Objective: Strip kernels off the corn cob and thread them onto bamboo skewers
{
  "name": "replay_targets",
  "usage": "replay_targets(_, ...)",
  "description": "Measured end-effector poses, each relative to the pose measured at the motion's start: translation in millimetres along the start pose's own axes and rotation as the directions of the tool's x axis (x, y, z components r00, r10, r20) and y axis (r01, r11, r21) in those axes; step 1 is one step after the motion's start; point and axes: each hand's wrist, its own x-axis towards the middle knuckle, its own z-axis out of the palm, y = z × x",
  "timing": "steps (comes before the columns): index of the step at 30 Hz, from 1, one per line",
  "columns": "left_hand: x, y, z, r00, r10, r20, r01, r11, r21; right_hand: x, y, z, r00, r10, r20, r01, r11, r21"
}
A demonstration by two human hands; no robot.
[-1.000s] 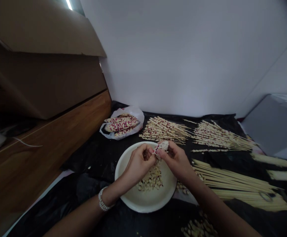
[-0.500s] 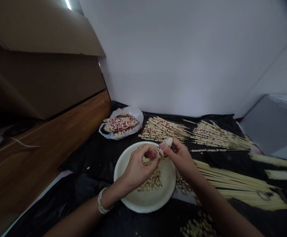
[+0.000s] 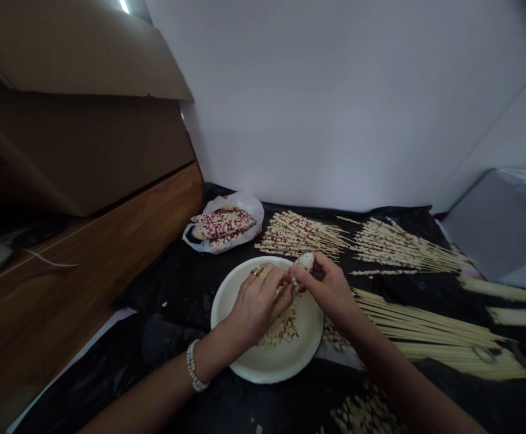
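Note:
My right hand [image 3: 330, 283] is closed around a mostly stripped corn cob [image 3: 306, 263], above the right rim of a white bowl [image 3: 267, 374]. Against the cob's lower left side, my left hand [image 3: 258, 301] has its fingers curled and pressed together; its fingertips are partly hidden, and what they hold, if anything, cannot be made out. Loose corn kernels [image 3: 281, 333] lie in the bowl beneath my hands. A beaded bracelet circles my left wrist.
Speckled cobs [image 3: 224, 228] lie in a plastic bag behind the bowl. Kernel-threaded skewers [image 3: 299, 234] form two piles at the back. Bare sticks [image 3: 426, 322] and pale cobs [image 3: 519, 316] are at right. More kernels [image 3: 365, 416] lie in front. A cardboard box [image 3: 86, 144] stands left.
My left hand has turned palm down and its fingers have come onto the cob. My right hand still holds the cob in nearly the same place.

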Motion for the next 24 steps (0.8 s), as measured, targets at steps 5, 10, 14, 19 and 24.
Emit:
replay_targets(5, 2, 2, -0.2, 0.968, -0.242, 0.070, 0.249, 0.961, -0.122, -5, -5, 5, 1.000, -0.014, 0.006, 0.013, 0.999, 0.036)
replay_targets(10, 7, -1, -5.4, 0.908, -0.396, 0.138, 0.420, 0.855, -0.306, -1, -10, -2, 0.999, -0.033, 0.013, 0.031, 0.995, 0.091)
replay_targets(14, 9, -7, -5.8, 0.911, -0.381, 0.160, 0.412, 0.817, -0.403, 7, -10, -16, 0.999, -0.039, 0.007, 0.037, 0.987, 0.159)
replay_targets(19, 10, -14, -2.9, 0.889, -0.374, 0.264, 0.458, 0.698, -0.550, 14, -6, -28, 0.999, -0.002, -0.037, 0.010, 0.972, 0.234)
replay_targets(24, 13, -13, -8.4, 0.848, -0.431, 0.309, 0.515, 0.531, -0.672, 14, -11, -32, 0.999, 0.022, -0.043, -0.008, 0.956, 0.293)
